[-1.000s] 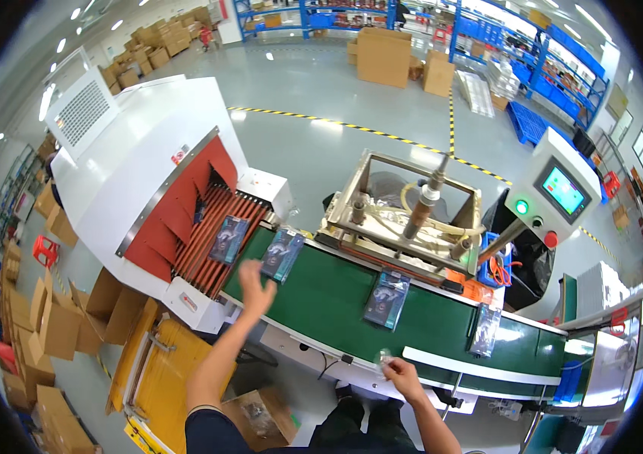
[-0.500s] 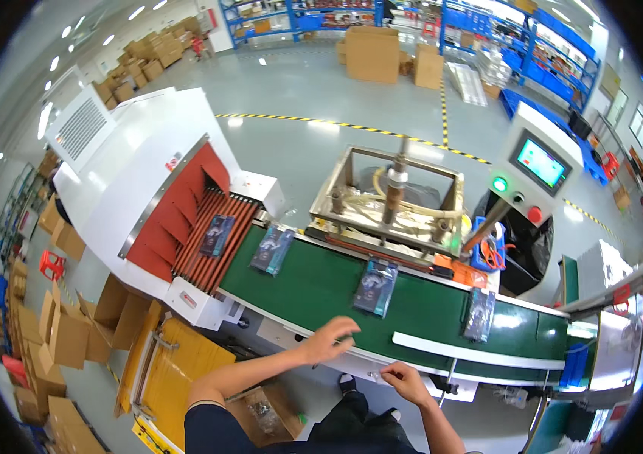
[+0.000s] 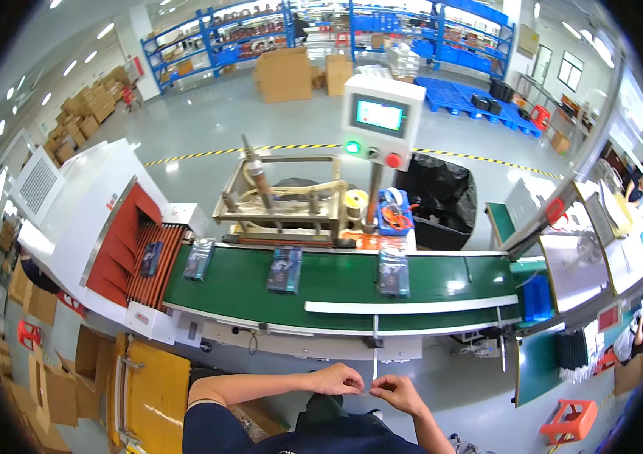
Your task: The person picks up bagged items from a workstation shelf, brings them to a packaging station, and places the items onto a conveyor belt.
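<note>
My left hand [image 3: 339, 378] and my right hand [image 3: 394, 392] are close together in front of my chest, below the conveyor's near edge. Their fingertips pinch something very small between them; what it is I cannot tell. On the green conveyor belt [image 3: 442, 276] lie three flat dark packets: one at the left [image 3: 199, 259], one in the middle [image 3: 284, 269], one to the right [image 3: 393, 272]. Another packet [image 3: 150, 259] lies on the red rollers at the mouth of the white tunnel machine [image 3: 79, 219].
A metal frame machine [image 3: 284, 198] and a control box with a screen [image 3: 380, 113] stand behind the belt. Cardboard boxes [image 3: 34, 378] and a yellow cart [image 3: 153, 390] are at my left. Work tables [image 3: 601, 257] and an orange stool [image 3: 573, 421] are at my right.
My left hand has drawn back from the belt's left end to meet my right hand at my chest. My view has shifted right, and the packets have travelled left toward the tunnel.
</note>
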Demonstrator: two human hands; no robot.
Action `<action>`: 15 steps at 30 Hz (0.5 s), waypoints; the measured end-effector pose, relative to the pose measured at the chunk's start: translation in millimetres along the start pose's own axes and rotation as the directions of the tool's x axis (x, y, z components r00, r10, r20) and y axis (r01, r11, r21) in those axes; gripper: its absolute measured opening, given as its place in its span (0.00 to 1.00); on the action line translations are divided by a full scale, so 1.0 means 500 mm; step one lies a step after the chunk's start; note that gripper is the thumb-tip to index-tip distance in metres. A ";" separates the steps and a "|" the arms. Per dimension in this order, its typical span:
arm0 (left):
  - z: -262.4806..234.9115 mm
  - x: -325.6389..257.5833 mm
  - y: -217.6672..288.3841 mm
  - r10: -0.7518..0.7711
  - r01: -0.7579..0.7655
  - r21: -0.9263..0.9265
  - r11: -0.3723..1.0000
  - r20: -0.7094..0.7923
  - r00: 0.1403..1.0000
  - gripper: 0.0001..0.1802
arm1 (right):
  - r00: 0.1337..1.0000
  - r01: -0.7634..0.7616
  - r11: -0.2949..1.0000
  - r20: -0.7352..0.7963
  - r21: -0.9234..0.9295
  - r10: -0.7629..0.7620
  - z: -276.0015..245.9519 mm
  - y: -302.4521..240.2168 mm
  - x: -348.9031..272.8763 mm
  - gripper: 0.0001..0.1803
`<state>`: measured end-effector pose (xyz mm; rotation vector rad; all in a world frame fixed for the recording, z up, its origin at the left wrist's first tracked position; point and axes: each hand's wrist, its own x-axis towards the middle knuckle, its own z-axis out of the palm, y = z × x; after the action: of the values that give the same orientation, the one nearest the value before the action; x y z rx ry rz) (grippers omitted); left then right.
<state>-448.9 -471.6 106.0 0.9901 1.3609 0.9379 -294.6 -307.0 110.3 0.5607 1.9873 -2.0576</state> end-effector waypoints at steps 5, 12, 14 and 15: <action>0.080 0.080 0.120 0.460 -0.368 0.570 0.735 -0.021 0.887 0.06 | 0.973 0.043 0.990 -0.232 0.137 -0.010 -0.091 0.087 -0.147 0.09; -0.143 0.091 0.397 0.993 0.097 0.994 -0.041 0.030 0.112 0.13 | 0.880 0.065 0.996 -0.474 0.069 -0.024 -0.195 0.172 -0.234 0.08; -0.239 0.073 0.470 0.983 0.145 0.972 0.182 -0.179 -0.035 0.12 | 0.833 0.083 0.995 -0.552 0.056 -0.038 -0.206 0.208 -0.235 0.07; -0.293 0.065 0.513 0.994 0.273 0.956 0.104 -0.090 -0.065 0.12 | 0.776 0.094 0.995 -0.628 0.032 -0.054 -0.210 0.230 -0.235 0.06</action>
<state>-586.4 -355.0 342.1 2.3041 3.0119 1.7079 -128.5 -221.2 54.6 1.3594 2.3068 -2.1701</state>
